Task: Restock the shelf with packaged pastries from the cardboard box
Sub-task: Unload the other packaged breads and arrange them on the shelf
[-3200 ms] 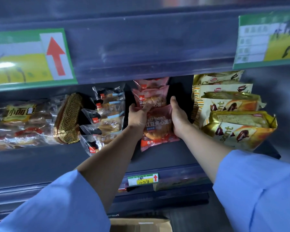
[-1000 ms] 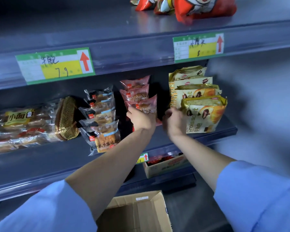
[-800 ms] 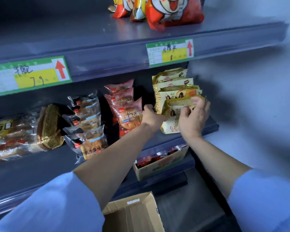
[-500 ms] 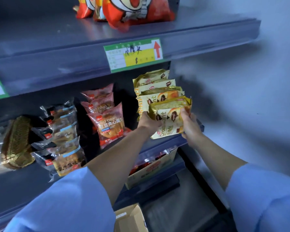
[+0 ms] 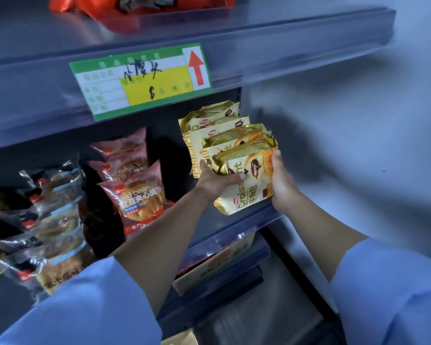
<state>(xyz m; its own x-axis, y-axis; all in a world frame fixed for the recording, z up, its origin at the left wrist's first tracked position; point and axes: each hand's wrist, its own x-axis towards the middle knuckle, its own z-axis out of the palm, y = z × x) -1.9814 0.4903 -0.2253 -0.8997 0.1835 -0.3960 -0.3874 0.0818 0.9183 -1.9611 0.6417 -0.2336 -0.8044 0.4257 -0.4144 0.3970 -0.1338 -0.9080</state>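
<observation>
Nearest, pale blue sleeves and a corner of the cardboard box at the bottom edge. Then left hand and right hand, pressed against opposite edges of the front croissant pack, clamped between them at the lip of the middle shelf. Behind, more gold croissant packs leaning in a row. Judged risk: slippery film and a front pack close to the edge, so likely to slide off or topple the row if released carelessly. Left of that, red bean bread packs, then clear-wrapped pastries. Overhead, upper shelf with price tag, low enough to crowd any lifting; orange bags on top, blurred.
</observation>
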